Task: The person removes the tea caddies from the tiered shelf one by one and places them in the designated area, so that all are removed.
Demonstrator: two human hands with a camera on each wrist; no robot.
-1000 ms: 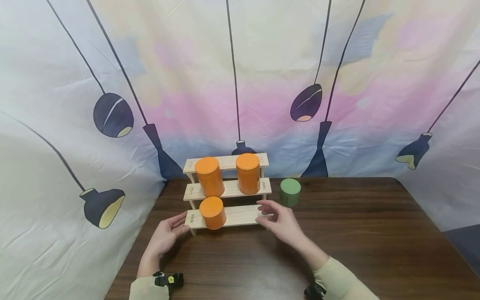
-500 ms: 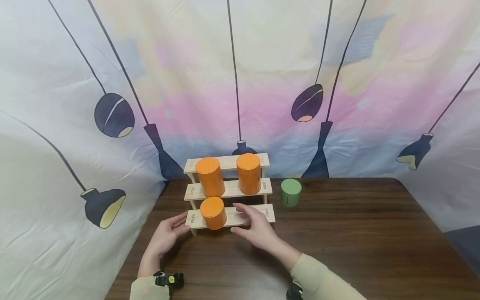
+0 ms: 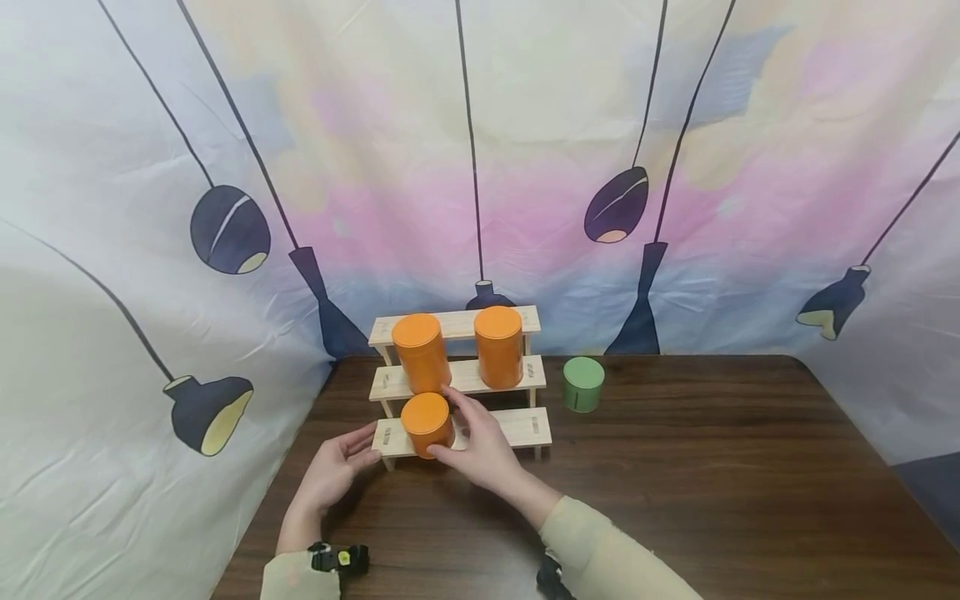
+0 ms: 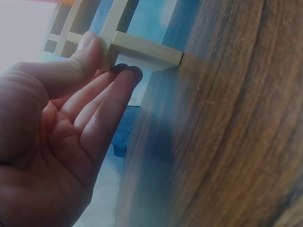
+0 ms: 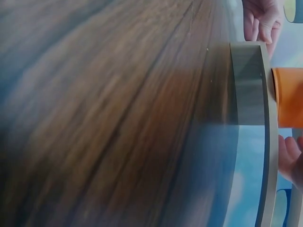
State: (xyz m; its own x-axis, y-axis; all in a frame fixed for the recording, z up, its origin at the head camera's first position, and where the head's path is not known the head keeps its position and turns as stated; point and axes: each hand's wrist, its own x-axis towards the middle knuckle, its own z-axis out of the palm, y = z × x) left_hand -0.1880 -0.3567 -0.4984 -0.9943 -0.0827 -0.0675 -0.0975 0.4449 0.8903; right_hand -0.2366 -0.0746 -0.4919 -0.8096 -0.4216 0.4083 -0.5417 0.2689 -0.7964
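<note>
A pale wooden three-step shelf (image 3: 528,427) stands on the table. On its lowest step sits a small orange tin (image 3: 426,423) with a flat lid, left of the middle. My left hand (image 3: 328,477) holds the left end of that step, thumb on one side of the board and fingertips on the other, seen close in the left wrist view. My right hand (image 3: 483,450) reaches round the small tin's right side, thumb in front and forefinger behind. In the right wrist view a slim gap shows between its fingers (image 5: 287,153) and the tin.
Two tall orange tins, one on the left (image 3: 422,354) and one on the right (image 3: 498,348), stand on the middle step. A green tin (image 3: 583,385) stands on the dark wood table (image 3: 712,467) right of the shelf. A printed curtain (image 3: 525,167) hangs behind.
My right hand has moved left, from the right end of the lowest step to the small orange tin. My left hand stays at the shelf's left end.
</note>
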